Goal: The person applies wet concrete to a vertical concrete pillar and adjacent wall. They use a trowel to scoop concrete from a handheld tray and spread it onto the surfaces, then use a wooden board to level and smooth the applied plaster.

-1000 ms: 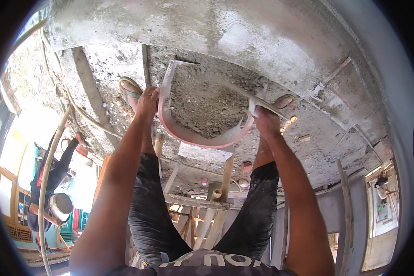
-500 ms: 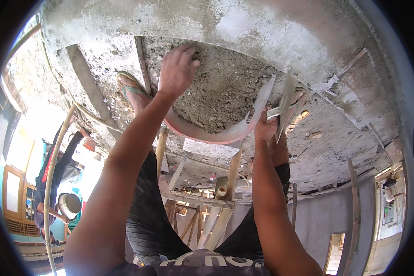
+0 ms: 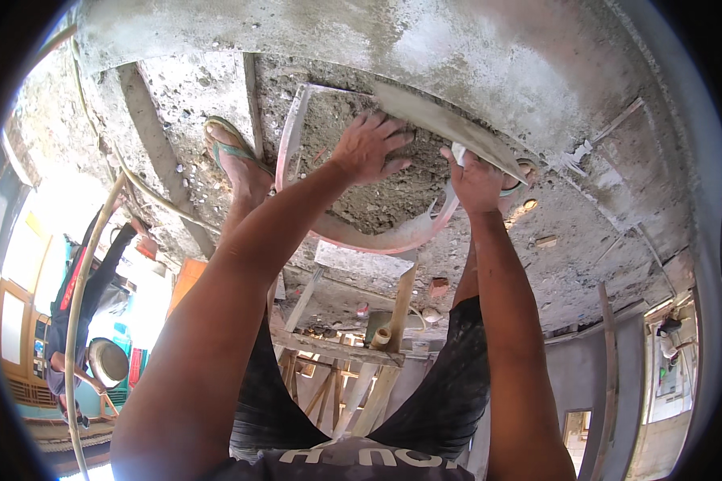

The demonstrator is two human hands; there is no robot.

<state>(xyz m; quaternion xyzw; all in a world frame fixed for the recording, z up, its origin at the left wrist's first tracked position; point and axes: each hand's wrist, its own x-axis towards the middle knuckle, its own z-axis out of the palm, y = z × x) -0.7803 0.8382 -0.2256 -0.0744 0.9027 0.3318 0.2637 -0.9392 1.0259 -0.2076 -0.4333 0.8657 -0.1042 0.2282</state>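
A tub with a pinkish-white, ragged rim (image 3: 377,239) sits between my feet, full of grey, crumbly mortar (image 3: 369,192). My left hand (image 3: 371,147) is over the mortar with its fingers spread, palm down. Whether the fingertips touch the mortar is hard to tell. On the right side of the tub, my right hand (image 3: 480,183) grips the white handle of a long plastering float (image 3: 449,127). The float's blade slants across the far right part of the tub, next to the plastered surface.
Smooth, partly wet plaster (image 3: 321,36) curves along the far side. My sandalled left foot (image 3: 237,156) stands left of the tub. Below are wooden boards (image 3: 337,346) and bamboo. A bent pole (image 3: 80,297) rises at left; beyond it, a person holds a round pan (image 3: 108,362).
My left hand has moved right, from the tub's far left edge to over the mortar. My right hand has swung the float from upright beside the tub to slanting across its far side.
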